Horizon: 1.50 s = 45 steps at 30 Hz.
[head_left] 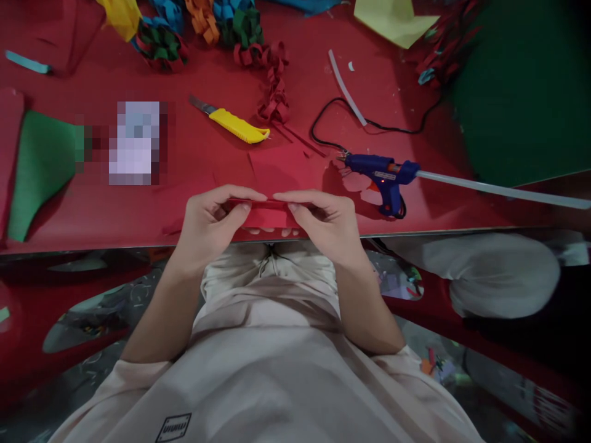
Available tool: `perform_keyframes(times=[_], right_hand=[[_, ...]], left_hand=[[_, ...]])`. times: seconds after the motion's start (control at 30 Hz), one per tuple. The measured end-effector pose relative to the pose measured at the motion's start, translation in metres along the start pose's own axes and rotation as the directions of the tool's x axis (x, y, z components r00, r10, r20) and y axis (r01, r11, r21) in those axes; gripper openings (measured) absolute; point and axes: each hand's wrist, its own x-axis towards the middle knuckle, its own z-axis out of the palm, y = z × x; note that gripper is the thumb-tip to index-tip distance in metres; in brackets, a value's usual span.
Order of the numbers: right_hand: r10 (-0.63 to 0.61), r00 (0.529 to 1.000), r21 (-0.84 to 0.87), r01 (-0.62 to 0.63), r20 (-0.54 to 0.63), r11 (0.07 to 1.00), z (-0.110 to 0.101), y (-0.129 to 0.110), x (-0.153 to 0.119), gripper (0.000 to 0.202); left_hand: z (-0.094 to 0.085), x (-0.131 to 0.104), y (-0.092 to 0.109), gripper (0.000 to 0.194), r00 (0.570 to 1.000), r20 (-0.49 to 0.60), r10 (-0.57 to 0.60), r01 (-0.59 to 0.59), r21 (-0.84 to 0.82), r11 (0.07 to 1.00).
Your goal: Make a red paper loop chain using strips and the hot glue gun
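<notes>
A small piece of red paper [268, 218] is held between my two hands at the front edge of the table, its upper edge folded over. My left hand [210, 224] pinches the fold at its left end with thumb and index finger. At the other end my right hand [327, 221] grips it the same way. Some fingertips of both hands show beneath the paper. A blue glue gun [385, 175] with a long glue stick lies just right of my right hand. Beyond the hands rests a yellow utility knife [237, 126], blade out.
Red sheeting [194, 166] covers the table. Curled paper chains [274, 86] lie at the back, near a loose glue stick [346, 86] and the black cord [323, 114]. Green paper [41, 166] and a pixelated pale rectangle [136, 144] lie left. Another person's leg [503, 274] is at right.
</notes>
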Motion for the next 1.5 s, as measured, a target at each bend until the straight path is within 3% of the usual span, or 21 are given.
perform_keyframes(times=[0.2,0.4,0.6,0.77,0.93,1.07,1.2,1.3,1.4,1.5], right_hand=[[0.034,0.997,0.099,-0.041,0.07,0.994,0.001,-0.006,-0.001,0.025],[0.025,1.0,0.095,-0.024,-0.006,0.995,0.002,0.001,0.003,0.025],[0.075,0.997,0.134,-0.071,-0.021,0.988,0.002,0.004,0.005,0.017],[0.032,0.999,0.039,-0.033,0.018,0.999,0.003,0.001,0.004,0.02],[-0.023,0.999,-0.139,0.016,-0.046,0.99,0.006,-0.003,0.004,0.019],[-0.05,0.998,-0.171,0.042,-0.046,0.984,-0.001,-0.004,0.007,0.019],[0.044,0.998,-0.049,-0.047,-0.049,0.998,-0.013,-0.003,0.007,0.029],[0.093,0.994,0.054,-0.09,-0.065,0.994,-0.014,-0.003,0.005,0.03],[0.112,0.993,0.124,-0.109,-0.022,0.986,-0.008,-0.005,0.005,0.029],[0.088,0.996,0.14,-0.086,-0.003,0.986,-0.002,-0.007,0.007,0.029]], left_hand=[[0.002,0.0,0.003,0.018,0.993,-0.067,0.095,-0.087,0.109,0.99],[-0.002,0.002,0.002,0.03,1.0,-0.002,0.021,-0.021,0.143,0.989],[0.0,0.002,0.001,0.022,0.998,-0.055,0.006,0.005,0.187,0.982],[0.005,0.003,0.001,0.014,0.996,-0.036,0.077,-0.066,0.243,0.968],[0.008,0.004,0.002,0.018,0.992,0.011,0.129,-0.127,0.272,0.954],[0.002,0.004,0.004,0.028,0.985,0.082,0.154,-0.17,0.262,0.95],[-0.012,0.005,-0.002,0.033,0.976,0.055,0.211,-0.216,0.091,0.972],[-0.02,0.006,-0.008,0.035,0.926,0.086,0.367,-0.371,0.03,0.928],[-0.019,0.006,-0.007,0.047,0.822,0.21,0.53,-0.568,0.22,0.793],[-0.011,0.004,-0.003,0.019,0.799,0.183,0.573,-0.598,0.34,0.726]])
